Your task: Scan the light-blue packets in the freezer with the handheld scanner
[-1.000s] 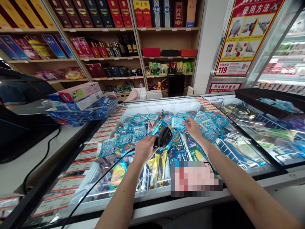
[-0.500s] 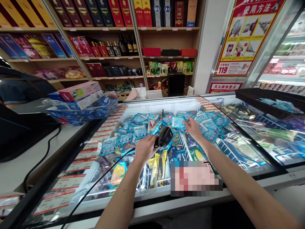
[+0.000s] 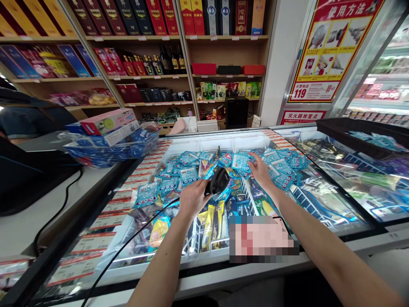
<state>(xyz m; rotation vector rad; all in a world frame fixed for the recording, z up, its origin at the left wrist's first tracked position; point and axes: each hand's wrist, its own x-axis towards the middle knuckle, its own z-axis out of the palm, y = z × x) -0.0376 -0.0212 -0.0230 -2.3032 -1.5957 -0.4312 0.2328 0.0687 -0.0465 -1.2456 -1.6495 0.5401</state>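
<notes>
My left hand (image 3: pixel 194 197) is wrapped round the handle of a black corded barcode scanner (image 3: pixel 219 181), whose head points to the right over the freezer's glass top. In my right hand (image 3: pixel 259 171) a light-blue packet (image 3: pixel 241 162) is pinched by its right edge, its printed label with a barcode facing up. The packet lies a little beyond the scanner head, apart from it. Many similar blue packets (image 3: pixel 189 175) are spread on the glass to the left, and another heap of blue packets (image 3: pixel 281 170) lies just right of my right hand.
Under the glass of the chest freezer (image 3: pixel 134 279) are wire baskets of wrapped goods. A blurred-out phone-like object (image 3: pixel 263 238) lies at the front edge. Boxes in a blue bag (image 3: pixel 111 145) stand left, a black tray (image 3: pixel 361 138) right. A person is partly visible at far left.
My left hand has drawn the barcode scanner slightly left. My right hand still holds the packet, which has shifted slightly to the right and turned a little.
</notes>
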